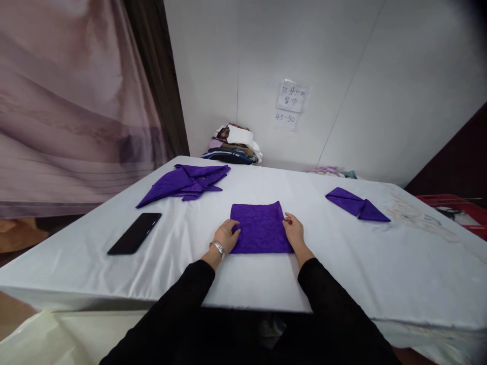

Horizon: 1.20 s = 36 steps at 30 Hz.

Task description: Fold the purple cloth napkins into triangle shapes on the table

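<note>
A purple cloth napkin [261, 228], folded to a rough square, lies flat before me on the white-covered table [262, 284]. My left hand [227, 235], with a silver bracelet at the wrist, pinches its left edge. On the opposite side my right hand [293, 229] has thumb and fingertips closed on the right edge. The far right corner stands slightly raised. Away to the right rests another purple napkin [357, 205], folded into a pointed shape. At the back left sits a loose heap of purple napkins [186, 180].
A black phone [135, 234] lies on the table's left part. Behind the far edge is a pile of folded clothes [233, 144] against the wall. Handwritten paper signs [291, 96] hang there. A red basket [454, 205] stands beyond the right edge, and a curtain [76, 101] hangs at left.
</note>
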### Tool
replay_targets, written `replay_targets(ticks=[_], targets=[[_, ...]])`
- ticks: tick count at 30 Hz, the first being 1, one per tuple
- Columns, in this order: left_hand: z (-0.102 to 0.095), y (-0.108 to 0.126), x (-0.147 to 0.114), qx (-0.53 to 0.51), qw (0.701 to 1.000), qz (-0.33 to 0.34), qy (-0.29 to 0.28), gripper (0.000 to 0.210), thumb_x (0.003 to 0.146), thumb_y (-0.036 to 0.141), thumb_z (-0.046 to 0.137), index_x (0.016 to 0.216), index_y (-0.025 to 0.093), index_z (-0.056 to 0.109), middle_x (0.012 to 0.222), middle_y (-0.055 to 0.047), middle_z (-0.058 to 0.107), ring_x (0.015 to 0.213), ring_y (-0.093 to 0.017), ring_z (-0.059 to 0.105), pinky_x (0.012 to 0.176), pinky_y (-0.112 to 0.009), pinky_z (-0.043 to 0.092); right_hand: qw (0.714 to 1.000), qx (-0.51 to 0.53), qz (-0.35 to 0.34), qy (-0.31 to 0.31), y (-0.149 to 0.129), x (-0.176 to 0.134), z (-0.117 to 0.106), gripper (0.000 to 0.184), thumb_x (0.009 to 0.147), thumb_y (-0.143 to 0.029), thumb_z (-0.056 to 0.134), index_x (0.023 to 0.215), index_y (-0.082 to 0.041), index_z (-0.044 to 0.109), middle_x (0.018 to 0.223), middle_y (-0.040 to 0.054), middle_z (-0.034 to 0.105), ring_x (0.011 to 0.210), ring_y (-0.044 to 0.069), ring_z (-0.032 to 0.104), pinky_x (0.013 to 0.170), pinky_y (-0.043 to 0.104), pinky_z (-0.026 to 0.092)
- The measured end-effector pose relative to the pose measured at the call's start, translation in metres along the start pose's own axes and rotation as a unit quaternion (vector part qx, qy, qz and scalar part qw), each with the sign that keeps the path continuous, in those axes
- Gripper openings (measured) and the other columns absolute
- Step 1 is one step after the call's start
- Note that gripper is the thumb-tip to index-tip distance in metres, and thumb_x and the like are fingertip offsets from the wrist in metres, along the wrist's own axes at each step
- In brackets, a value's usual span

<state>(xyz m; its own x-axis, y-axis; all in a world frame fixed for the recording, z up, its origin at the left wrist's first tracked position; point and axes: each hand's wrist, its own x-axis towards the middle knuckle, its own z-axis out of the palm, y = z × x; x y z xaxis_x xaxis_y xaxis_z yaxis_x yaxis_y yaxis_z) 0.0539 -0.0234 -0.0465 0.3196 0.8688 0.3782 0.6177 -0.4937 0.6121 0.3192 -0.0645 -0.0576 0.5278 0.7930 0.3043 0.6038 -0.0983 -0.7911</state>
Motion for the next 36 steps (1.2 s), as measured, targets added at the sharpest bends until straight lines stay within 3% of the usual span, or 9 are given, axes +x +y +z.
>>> replay_targets(ticks=[4, 7, 10, 15, 20, 25, 28, 32, 36], targets=[[-0.001, 0.000, 0.003, -0.045, 0.998, 0.008, 0.042, 0.017, 0.074, 0.020, 0.055, 0.090, 0.021, 0.061, 0.095, -0.003, 0.063, 0.089, -0.017, 0.060, 0.084, -0.032, 0.049, 0.977, 0.009, -0.211, 0.015, -0.034, -0.026, -0.007, 0.027, 0.081, -0.023, 0.047, 0.102, -0.020, 0.063, 0.088, 0.0050, 0.063, 0.086, 0.020, 0.055, 0.080, 0.036, 0.047], [-0.010, 0.008, -0.001, -0.034, 0.994, 0.018, 0.105, 0.015, 0.076, 0.026, 0.054, 0.088, 0.021, 0.062, 0.094, -0.005, 0.064, 0.092, -0.020, 0.058, 0.087, -0.037, 0.046, 0.935, 0.056, -0.339, -0.090, -0.064, -0.052, -0.010, 0.029, 0.086, -0.019, 0.044, 0.110, -0.023, 0.060, 0.093, 0.0049, 0.064, 0.088, 0.017, 0.057, 0.081, 0.033, 0.047], [-0.022, 0.025, -0.018, -0.053, 0.991, 0.029, 0.120, 0.021, 0.081, 0.033, 0.049, 0.091, 0.021, 0.062, 0.091, -0.005, 0.065, 0.091, -0.021, 0.057, 0.087, -0.039, 0.045, 0.907, 0.057, -0.376, -0.180, -0.082, -0.075, -0.012, 0.031, 0.087, -0.016, 0.043, 0.113, -0.024, 0.059, 0.090, 0.0052, 0.064, 0.084, 0.017, 0.058, 0.076, 0.031, 0.048], [-0.028, 0.043, -0.058, -0.218, 0.974, -0.053, 0.042, 0.041, 0.080, 0.046, 0.051, 0.110, 0.019, 0.056, 0.093, -0.005, 0.066, 0.075, -0.017, 0.060, 0.071, -0.032, 0.049, 0.896, 0.051, -0.361, -0.254, -0.089, -0.104, -0.015, 0.029, 0.087, -0.017, 0.045, 0.111, -0.023, 0.061, 0.090, 0.0049, 0.065, 0.083, 0.016, 0.059, 0.075, 0.029, 0.047], [-0.020, 0.037, -0.066, -0.272, 0.943, -0.192, -0.008, 0.030, 0.075, 0.047, 0.055, 0.068, 0.019, 0.058, 0.060, 0.002, 0.061, 0.049, -0.012, 0.053, 0.051, -0.025, 0.044, 0.892, 0.103, -0.310, -0.313, -0.085, -0.090, -0.015, 0.021, 0.086, -0.025, 0.051, 0.103, -0.024, 0.064, 0.089, 0.0019, 0.066, 0.080, 0.014, 0.060, 0.072, 0.026, 0.047], [-0.023, 0.038, -0.065, -0.222, 0.963, -0.149, 0.008, 0.027, 0.079, 0.045, 0.050, 0.069, 0.021, 0.057, 0.060, 0.003, 0.059, 0.051, -0.012, 0.053, 0.052, -0.026, 0.044, 0.987, -0.035, -0.140, -0.076, -0.054, -0.006, -0.015, 0.030, 0.083, -0.032, 0.051, 0.110, -0.022, 0.060, 0.107, 0.0073, 0.062, 0.094, 0.020, 0.058, 0.081, 0.033, 0.046], [-0.026, 0.047, -0.063, -0.119, 0.988, -0.086, 0.044, 0.028, 0.081, 0.046, 0.051, 0.091, 0.022, 0.059, 0.081, 0.000, 0.064, 0.062, -0.014, 0.057, 0.060, -0.028, 0.047, 0.975, -0.194, -0.035, -0.101, -0.035, 0.031, -0.009, 0.046, 0.081, -0.036, 0.054, 0.123, -0.018, 0.052, 0.111, 0.0116, 0.061, 0.097, 0.022, 0.058, 0.079, 0.032, 0.044], [-0.020, 0.060, -0.051, -0.001, 0.999, -0.043, 0.011, 0.059, 0.077, 0.047, 0.058, 0.128, 0.022, 0.041, 0.127, -0.009, 0.049, 0.087, -0.018, 0.060, 0.072, -0.031, 0.049, 0.955, -0.253, -0.031, -0.149, -0.028, 0.037, 0.012, 0.053, 0.080, -0.035, 0.056, 0.129, -0.019, 0.045, 0.105, 0.0119, 0.064, 0.095, 0.023, 0.060, 0.075, 0.030, 0.044], [0.001, 0.059, -0.038, 0.089, 0.991, -0.033, -0.098, 0.039, 0.077, 0.023, 0.057, 0.116, 0.022, 0.054, 0.114, -0.008, 0.057, 0.096, -0.021, 0.059, 0.078, -0.031, 0.047, 0.979, -0.141, -0.054, -0.139, -0.028, 0.037, 0.021, 0.041, 0.074, -0.022, 0.058, 0.115, -0.022, 0.058, 0.103, 0.0073, 0.067, 0.094, 0.022, 0.061, 0.081, 0.032, 0.045]])
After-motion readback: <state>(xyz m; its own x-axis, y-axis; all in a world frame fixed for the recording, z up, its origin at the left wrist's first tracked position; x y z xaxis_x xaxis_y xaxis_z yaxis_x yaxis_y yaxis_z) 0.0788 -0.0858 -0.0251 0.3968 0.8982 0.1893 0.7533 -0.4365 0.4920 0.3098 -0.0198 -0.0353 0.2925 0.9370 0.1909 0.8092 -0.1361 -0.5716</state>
